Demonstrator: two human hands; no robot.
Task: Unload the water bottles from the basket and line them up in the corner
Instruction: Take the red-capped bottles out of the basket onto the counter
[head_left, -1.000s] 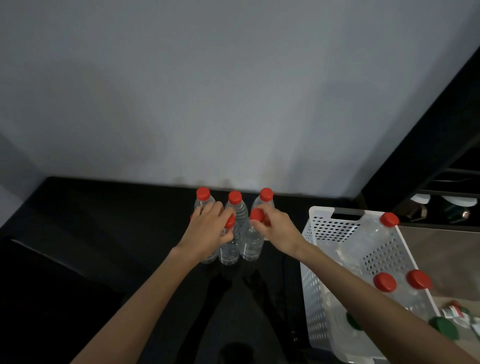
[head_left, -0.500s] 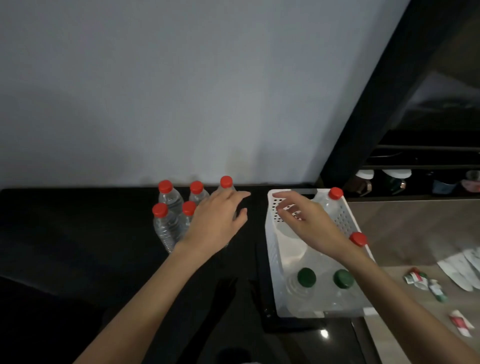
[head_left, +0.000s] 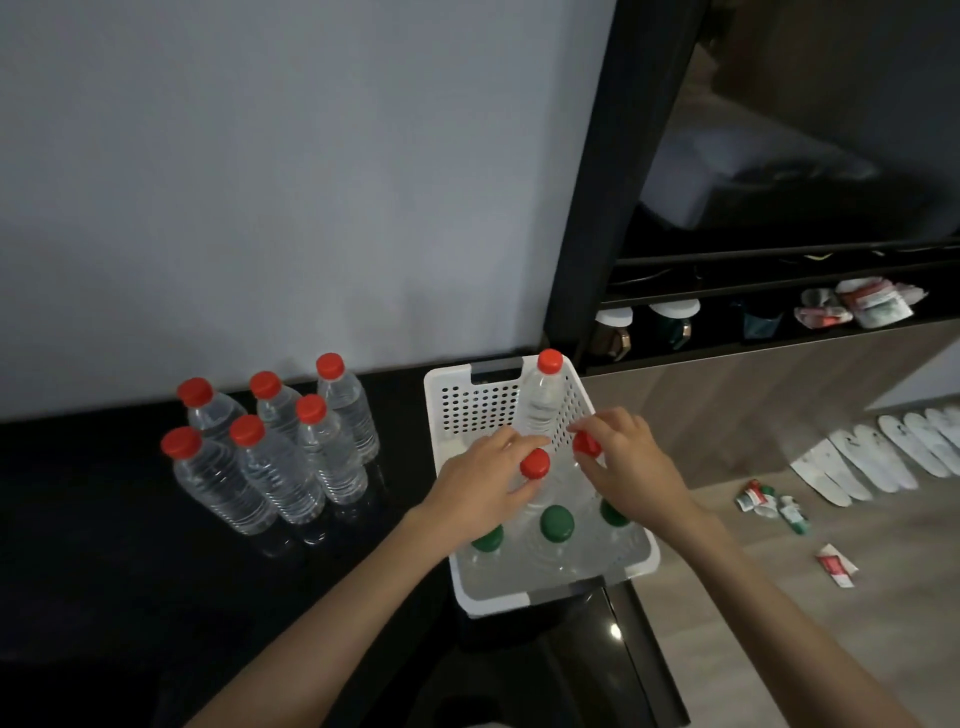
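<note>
Several clear water bottles with red caps (head_left: 280, 462) stand in two rows on the black counter against the grey wall. A white perforated basket (head_left: 467, 410) sits at the counter's right end. Inside it stand three green-capped bottles (head_left: 557, 522), a tall red-capped bottle (head_left: 543, 400) at the far corner, and two more red-capped ones. My left hand (head_left: 480, 486) curls around the neck of one red-capped bottle (head_left: 535, 462). My right hand (head_left: 631, 467) pinches the cap of the other red-capped bottle (head_left: 586, 444).
The black counter (head_left: 104, 571) ends just right of the basket, with wooden floor below. Small sachets (head_left: 769, 506) and white slippers (head_left: 883, 462) lie on the floor. A dark shelf (head_left: 727, 322) with cups and packets runs along the right.
Both hands left the lined-up bottles and moved right into the basket, closing on two red-capped bottles. The view swung right.
</note>
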